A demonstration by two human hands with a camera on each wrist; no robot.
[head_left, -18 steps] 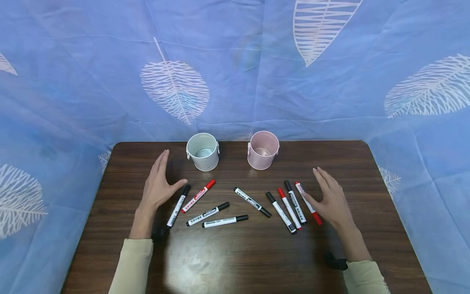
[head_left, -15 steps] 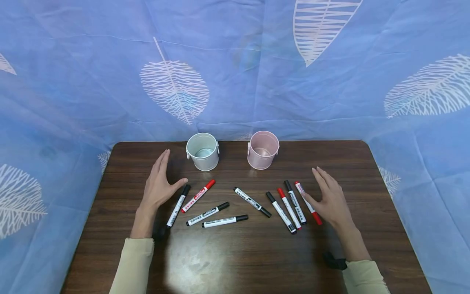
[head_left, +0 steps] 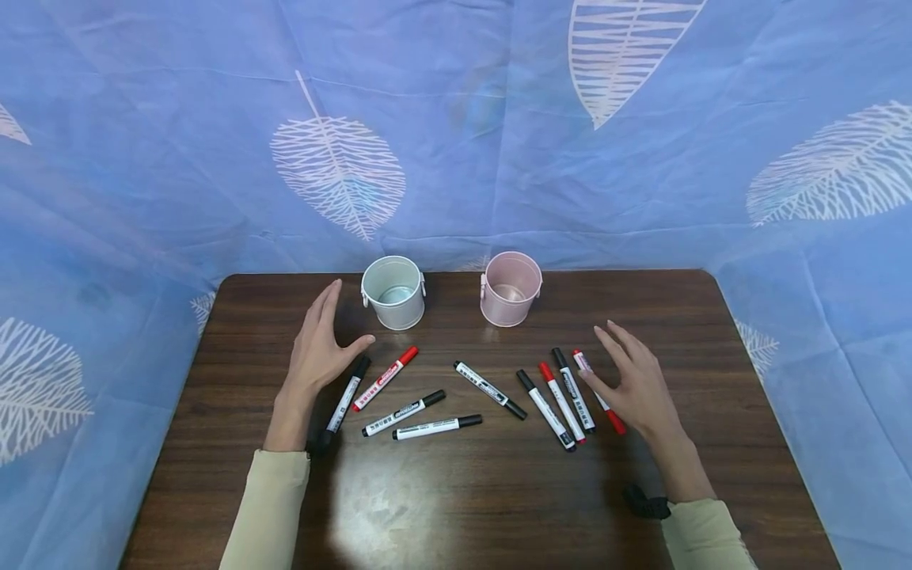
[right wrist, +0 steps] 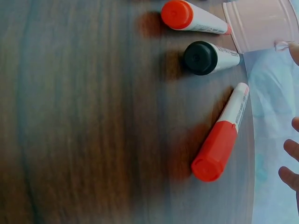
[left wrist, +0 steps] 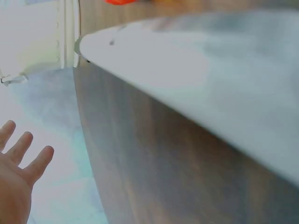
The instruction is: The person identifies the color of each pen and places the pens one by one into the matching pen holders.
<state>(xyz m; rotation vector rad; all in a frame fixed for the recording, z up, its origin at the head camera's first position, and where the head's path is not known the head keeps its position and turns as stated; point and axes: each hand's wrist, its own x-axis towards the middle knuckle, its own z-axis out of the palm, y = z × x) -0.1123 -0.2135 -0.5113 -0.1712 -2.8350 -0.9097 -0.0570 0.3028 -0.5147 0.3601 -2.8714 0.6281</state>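
My left hand (head_left: 317, 360), fingers straight and thumb spread, hovers left of a black-capped marker (head_left: 348, 394), its thumb over the cap end. Right of that lies a red-capped marker (head_left: 385, 380). Over on the other side, my right hand (head_left: 636, 388) is spread with nothing in it, partly covering a red-capped marker (head_left: 608, 411). Beside it lie a black-capped marker (head_left: 573, 389), another red-capped marker (head_left: 562, 402) and one more black-capped marker (head_left: 546, 412). The right wrist view shows a red cap (right wrist: 215, 151) close up, with fingertips (right wrist: 290, 151) at the edge.
A pale green bucket (head_left: 393, 317) and a pink bucket (head_left: 504, 313) stand at the back of the brown table (head_left: 456, 507). Between the hands lie black-capped markers (head_left: 490, 389) (head_left: 403, 413) (head_left: 436, 428). Blue leaf-patterned cloth (head_left: 456, 158) hangs around the table.
My left hand has moved right and a little farther forward, its thumb now nearer the red-capped marker. My right hand has shifted slightly left. Markers and buckets stay in place.
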